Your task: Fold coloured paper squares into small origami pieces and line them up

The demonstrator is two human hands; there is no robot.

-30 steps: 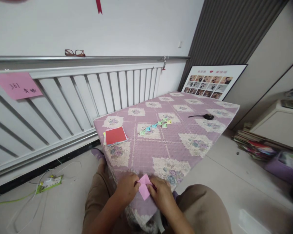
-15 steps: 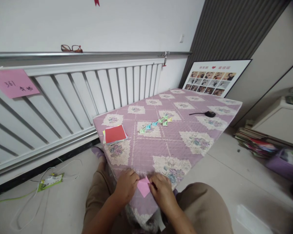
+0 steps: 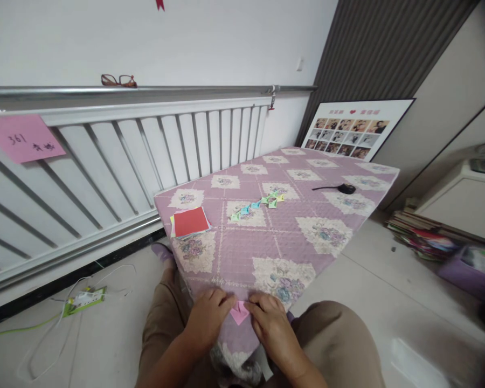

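Observation:
A small pink piece of origami paper [image 3: 239,313], folded with its lower point toward me, lies on the near corner of the cloth-covered table [image 3: 262,245]. My left hand [image 3: 210,317] grips its left side, fingers curled at the edge. On the right side, my right hand [image 3: 271,323] pinches the paper between thumb and fingers. Parts of the paper are hidden under the fingertips. Farther up the table are several small folded paper pieces [image 3: 255,205] in green, blue and yellow. A stack of coloured paper sheets [image 3: 191,222], red on top, sits at the left edge.
A black object with a thin tail [image 3: 346,188] lies on the table's right side. A white radiator [image 3: 165,145] runs along the left, with glasses [image 3: 119,81] on the pipe above. On the floor are a power strip [image 3: 84,300] and a purple bin [image 3: 469,272].
The pink paper's upper flaps have been folded down, so it looks smaller and more triangular. Both hands have shifted slightly and stay on its sides.

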